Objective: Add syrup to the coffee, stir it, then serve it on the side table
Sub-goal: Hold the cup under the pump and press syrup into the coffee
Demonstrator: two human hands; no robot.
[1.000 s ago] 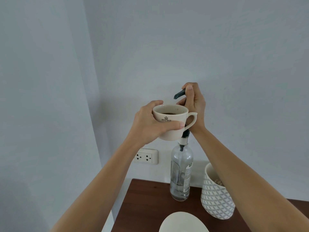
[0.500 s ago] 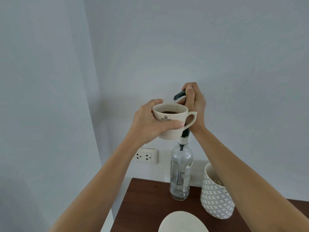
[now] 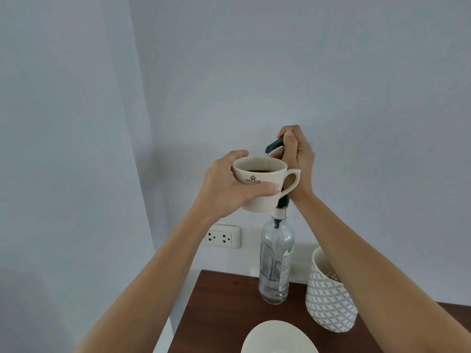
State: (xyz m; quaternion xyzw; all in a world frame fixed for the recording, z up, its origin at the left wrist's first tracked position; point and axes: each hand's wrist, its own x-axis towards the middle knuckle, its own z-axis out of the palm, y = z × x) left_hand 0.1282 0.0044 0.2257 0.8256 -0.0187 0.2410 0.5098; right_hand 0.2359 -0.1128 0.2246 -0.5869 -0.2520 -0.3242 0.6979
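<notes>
Your left hand (image 3: 229, 186) clamps the coffee cup (image 3: 258, 186) beneath the pump spout (image 3: 274, 145) to catch syrup; right hand (image 3: 297, 154) grip closed on the pump head.

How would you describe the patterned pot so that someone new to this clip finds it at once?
Start at the dark wooden table in the lower part of the view. Near the wall stands a clear glass syrup bottle with a pump; the patterned pot sits just right of it, partly behind the person's right forearm. It alone is opaque white with a grey lattice print, unlike the plain white saucer in front.
</notes>
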